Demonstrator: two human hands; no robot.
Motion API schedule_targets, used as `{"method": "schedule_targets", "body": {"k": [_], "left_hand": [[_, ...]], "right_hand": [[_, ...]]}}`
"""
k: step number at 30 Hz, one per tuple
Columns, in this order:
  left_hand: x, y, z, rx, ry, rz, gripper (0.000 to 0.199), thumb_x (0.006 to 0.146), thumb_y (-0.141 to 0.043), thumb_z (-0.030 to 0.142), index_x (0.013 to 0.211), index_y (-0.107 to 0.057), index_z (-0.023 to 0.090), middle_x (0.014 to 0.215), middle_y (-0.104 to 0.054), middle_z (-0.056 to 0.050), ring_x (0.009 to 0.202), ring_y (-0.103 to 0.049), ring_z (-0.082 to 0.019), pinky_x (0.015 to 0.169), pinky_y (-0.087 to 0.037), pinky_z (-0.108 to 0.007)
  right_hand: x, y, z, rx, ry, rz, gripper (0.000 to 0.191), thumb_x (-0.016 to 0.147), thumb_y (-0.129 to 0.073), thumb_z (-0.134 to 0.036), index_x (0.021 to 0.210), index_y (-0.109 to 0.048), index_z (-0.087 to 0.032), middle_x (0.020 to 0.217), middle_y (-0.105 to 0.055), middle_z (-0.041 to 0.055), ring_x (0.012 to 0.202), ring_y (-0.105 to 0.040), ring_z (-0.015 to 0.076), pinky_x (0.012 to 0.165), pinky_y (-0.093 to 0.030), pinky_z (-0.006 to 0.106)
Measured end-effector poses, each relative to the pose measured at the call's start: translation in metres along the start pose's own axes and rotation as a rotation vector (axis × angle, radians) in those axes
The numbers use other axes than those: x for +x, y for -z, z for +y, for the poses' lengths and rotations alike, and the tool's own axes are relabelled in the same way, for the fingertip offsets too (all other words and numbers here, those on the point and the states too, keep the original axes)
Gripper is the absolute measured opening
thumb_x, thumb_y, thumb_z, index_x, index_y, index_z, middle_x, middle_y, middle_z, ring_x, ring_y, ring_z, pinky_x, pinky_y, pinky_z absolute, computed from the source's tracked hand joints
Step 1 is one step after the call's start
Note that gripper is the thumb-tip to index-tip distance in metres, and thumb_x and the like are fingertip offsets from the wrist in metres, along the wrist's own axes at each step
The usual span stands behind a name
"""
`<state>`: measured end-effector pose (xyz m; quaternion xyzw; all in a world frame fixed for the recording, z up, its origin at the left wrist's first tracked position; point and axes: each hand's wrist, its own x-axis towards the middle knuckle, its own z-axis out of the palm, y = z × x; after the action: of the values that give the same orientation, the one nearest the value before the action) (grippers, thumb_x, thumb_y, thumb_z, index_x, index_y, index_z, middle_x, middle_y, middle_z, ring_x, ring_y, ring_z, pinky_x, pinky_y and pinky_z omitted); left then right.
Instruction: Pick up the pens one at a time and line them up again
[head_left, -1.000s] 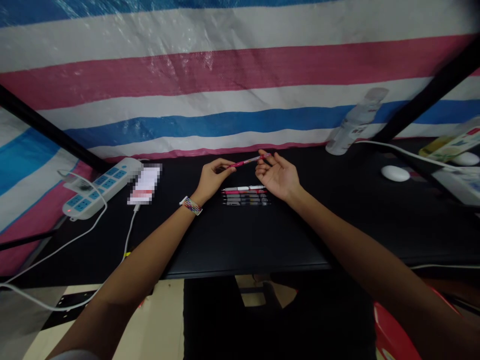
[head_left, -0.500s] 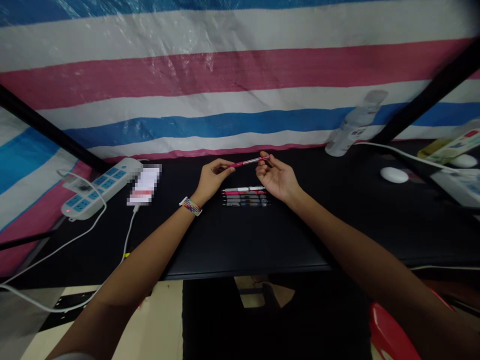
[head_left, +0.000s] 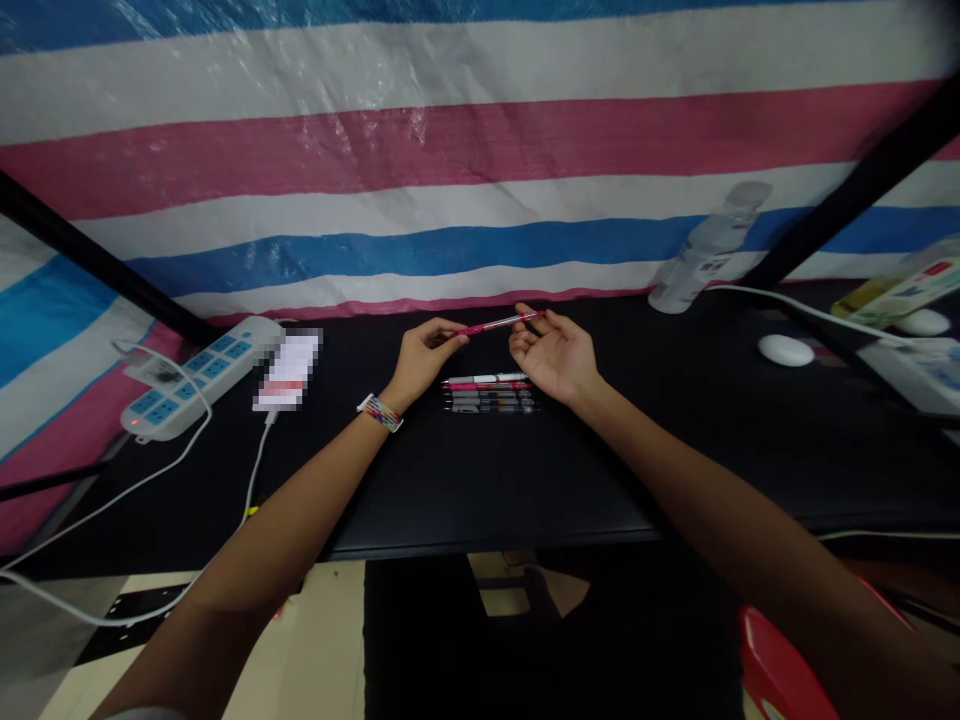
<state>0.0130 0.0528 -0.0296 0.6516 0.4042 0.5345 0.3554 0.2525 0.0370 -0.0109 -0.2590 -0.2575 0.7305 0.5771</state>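
A red pen with a clear barrel (head_left: pixel 499 323) is held between both hands above the black table. My left hand (head_left: pixel 426 358), with a woven band at the wrist, pinches its left end between thumb and fingers. At the other end, my right hand (head_left: pixel 556 352) grips the pen's tip with the thumb and a finger, palm partly turned up. Several pens lie side by side just below the hands: a white one (head_left: pixel 484 379) at the back, a red one (head_left: pixel 480 387) beside it, and dark clear ones (head_left: pixel 487 408) in front.
On the left are a white power strip (head_left: pixel 202 375), a phone (head_left: pixel 289 370) on a cable, and loose white cords. A plastic bottle (head_left: pixel 701 255) stands back right, near a white mouse-like object (head_left: pixel 785 350). The table's front edge (head_left: pixel 495 548) runs below.
The thumb and index finger of my right hand have shifted slightly along the pen's right end. My left hand keeps its hold, and the row of pens has not moved.
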Motion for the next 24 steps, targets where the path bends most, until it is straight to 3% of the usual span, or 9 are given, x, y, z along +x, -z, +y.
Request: {"method": "schedule_targets", "body": {"k": [6,18,24], "left_hand": [[0.0003,-0.0002,0.0001,0.009,0.004,0.003,0.017,0.087,-0.089,0.03,0.103,-0.086,0.023,0.101,-0.086,-0.007,0.095,-0.078,-0.022,0.093,-0.063,-0.041],[-0.0003,0.0,-0.0001,-0.005,0.02,-0.024,0.019,0.089,-0.089,0.031,0.104,-0.086,0.022,0.097,-0.085,-0.007,0.093,-0.078,-0.022,0.089,-0.063,-0.039],[0.0,-0.0003,-0.0026,-0.011,0.005,-0.012,0.022,0.087,-0.09,0.034,0.104,-0.086,0.022,0.099,-0.085,-0.007,0.094,-0.078,-0.022,0.091,-0.063,-0.039]], "right_hand": [[0.0017,0.0031,0.0013,-0.173,0.042,-0.019,0.016,0.093,-0.069,-0.036,0.104,-0.073,-0.025,0.086,-0.06,0.0062,0.08,-0.057,0.0216,0.076,-0.058,0.039],[0.0033,0.0047,0.0024,-0.052,0.046,-0.028,0.022,0.098,-0.066,-0.04,0.107,-0.076,-0.023,0.086,-0.063,0.0065,0.078,-0.058,0.0198,0.074,-0.059,0.036],[0.0039,0.005,0.0019,-0.071,0.028,-0.016,0.015,0.094,-0.07,-0.032,0.105,-0.075,-0.023,0.085,-0.062,0.0051,0.074,-0.057,0.0187,0.071,-0.059,0.035]]}}
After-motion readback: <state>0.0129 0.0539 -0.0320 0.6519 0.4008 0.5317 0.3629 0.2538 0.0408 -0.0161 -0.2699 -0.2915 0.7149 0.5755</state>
